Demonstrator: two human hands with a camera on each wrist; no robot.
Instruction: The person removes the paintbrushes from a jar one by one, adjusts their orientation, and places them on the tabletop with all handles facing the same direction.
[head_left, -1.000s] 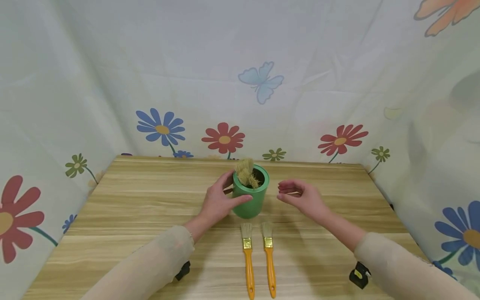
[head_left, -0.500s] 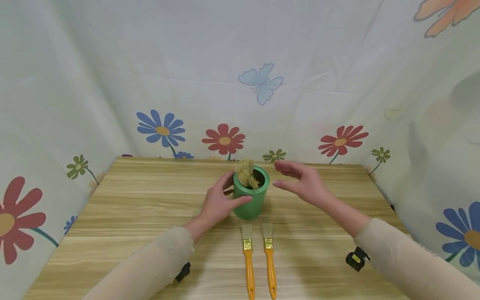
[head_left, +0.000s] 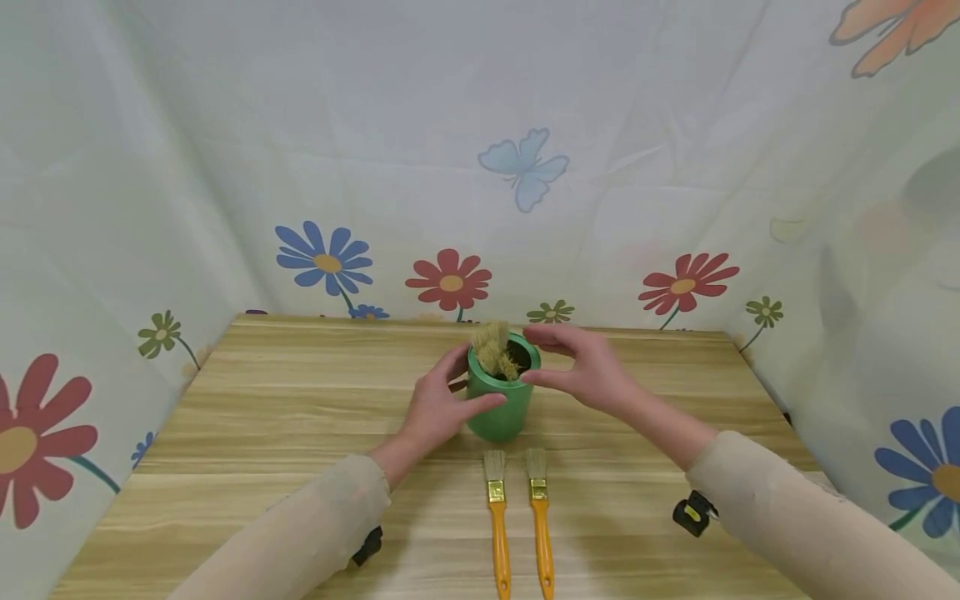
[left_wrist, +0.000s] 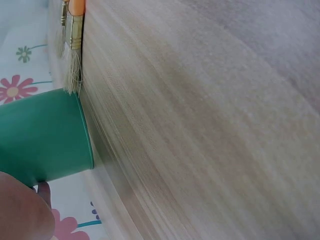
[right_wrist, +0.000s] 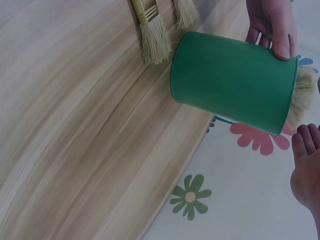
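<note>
A green cylindrical holder [head_left: 498,414] stands upright on the wooden table [head_left: 315,383]. Tufts of pale bristles [head_left: 491,346] stick up from the left part of its mouth; whatever is below them is hidden inside. My left hand [head_left: 437,402] grips the holder from the left, thumb across the front and fingers behind. At the right side of the rim is my right hand [head_left: 588,367], its thumb and fingers spread apart with nothing between them. In the right wrist view, the bristles [right_wrist: 300,97] poke out beside my right hand's fingers.
Two paintbrushes with orange handles, a left one [head_left: 499,529] and a right one [head_left: 542,529], lie side by side in front of the holder, bristles toward it. Behind the table hangs a white cloth [head_left: 360,167] printed with flowers and a butterfly.
My right hand has moved up and left from beside the holder to its rim, its thumb and fingers spreading apart. The left hand keeps its grip, and the holder stays in place.
</note>
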